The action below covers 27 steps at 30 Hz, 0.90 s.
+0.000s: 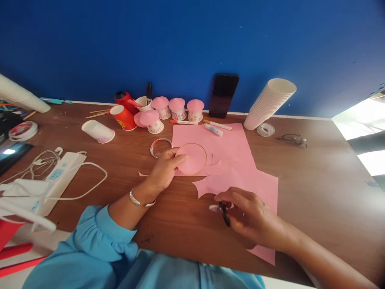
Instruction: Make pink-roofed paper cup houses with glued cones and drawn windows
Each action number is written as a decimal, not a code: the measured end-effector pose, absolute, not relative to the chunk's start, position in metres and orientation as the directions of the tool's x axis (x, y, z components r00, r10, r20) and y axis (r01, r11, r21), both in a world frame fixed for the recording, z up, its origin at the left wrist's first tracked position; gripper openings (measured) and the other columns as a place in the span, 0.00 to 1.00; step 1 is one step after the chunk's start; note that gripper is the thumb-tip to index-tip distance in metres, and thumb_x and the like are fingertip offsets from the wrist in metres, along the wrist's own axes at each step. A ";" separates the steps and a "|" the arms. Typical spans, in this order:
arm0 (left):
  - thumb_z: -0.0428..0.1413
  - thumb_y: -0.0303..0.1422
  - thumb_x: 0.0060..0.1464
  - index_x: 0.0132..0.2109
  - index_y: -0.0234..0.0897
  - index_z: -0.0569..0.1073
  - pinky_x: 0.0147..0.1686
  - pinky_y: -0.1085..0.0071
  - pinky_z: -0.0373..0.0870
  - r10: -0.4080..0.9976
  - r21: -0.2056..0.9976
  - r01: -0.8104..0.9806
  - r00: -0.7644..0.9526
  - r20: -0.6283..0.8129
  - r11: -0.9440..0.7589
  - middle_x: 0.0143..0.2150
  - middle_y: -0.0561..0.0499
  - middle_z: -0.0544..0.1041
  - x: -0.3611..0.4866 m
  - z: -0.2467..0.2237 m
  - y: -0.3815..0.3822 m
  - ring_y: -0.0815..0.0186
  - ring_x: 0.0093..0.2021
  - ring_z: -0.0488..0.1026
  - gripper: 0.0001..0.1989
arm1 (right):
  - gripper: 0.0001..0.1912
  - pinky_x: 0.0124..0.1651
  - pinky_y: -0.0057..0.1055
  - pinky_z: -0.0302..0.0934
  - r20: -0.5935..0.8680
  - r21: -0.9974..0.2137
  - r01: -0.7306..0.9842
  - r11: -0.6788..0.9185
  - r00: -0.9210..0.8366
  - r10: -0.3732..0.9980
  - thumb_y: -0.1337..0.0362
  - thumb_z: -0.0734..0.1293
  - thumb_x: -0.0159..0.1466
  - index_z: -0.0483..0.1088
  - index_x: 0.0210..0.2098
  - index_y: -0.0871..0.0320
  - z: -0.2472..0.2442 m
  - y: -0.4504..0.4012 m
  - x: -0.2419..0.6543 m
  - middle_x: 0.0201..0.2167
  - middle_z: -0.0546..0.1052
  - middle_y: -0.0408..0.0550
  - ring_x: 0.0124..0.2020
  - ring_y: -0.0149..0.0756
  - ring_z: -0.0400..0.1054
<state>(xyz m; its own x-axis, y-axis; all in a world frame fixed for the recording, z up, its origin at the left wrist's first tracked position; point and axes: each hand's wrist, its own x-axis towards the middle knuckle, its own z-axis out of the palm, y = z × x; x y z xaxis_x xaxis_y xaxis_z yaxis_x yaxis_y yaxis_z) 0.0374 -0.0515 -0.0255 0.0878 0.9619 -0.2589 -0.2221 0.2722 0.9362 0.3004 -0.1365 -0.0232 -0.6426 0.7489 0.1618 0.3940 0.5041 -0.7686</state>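
Observation:
My left hand [165, 167] pinches the left edge of a pink paper circle [194, 160], thumb on top; a brownish line runs round the rim. Lower right, my right hand [254, 216] is closed round black-handled scissors [224, 214], which are partly hidden by the fingers and blurred. Beneath and behind both hands lie cut pink sheets [215, 140] with curved notches. A tape ring [161, 147] rests just beyond my left hand. Several white paper cups with pink cone tops [177, 108] stand by the wall.
At the left are a power strip [64, 176] with cables and a tilted white cup [98, 131]. A red cup [123, 117], a glue tube [213, 129], an upright phone [224, 95], a tall cup stack [269, 104] and glasses [292, 139] line the back of the table.

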 end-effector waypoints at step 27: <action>0.67 0.43 0.51 0.37 0.38 0.86 0.33 0.64 0.75 0.925 0.955 0.103 0.239 -0.296 0.280 0.34 0.47 0.84 0.044 -0.018 -0.075 0.54 0.36 0.80 0.13 | 0.20 0.33 0.28 0.58 -0.144 -0.964 0.265 -0.026 -0.436 0.888 0.47 0.70 0.69 0.79 0.54 0.50 -0.037 -0.135 0.290 0.33 0.76 0.43 0.31 0.32 0.64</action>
<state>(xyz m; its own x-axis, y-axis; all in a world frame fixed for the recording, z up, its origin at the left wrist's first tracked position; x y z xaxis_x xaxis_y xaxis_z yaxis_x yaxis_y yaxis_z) 0.0442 -0.0748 -0.0178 0.2390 0.9247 -0.2964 0.1027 0.2795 0.9546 0.2904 -0.1348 -0.0373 -0.4365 0.8882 -0.1437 0.2647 -0.0259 -0.9640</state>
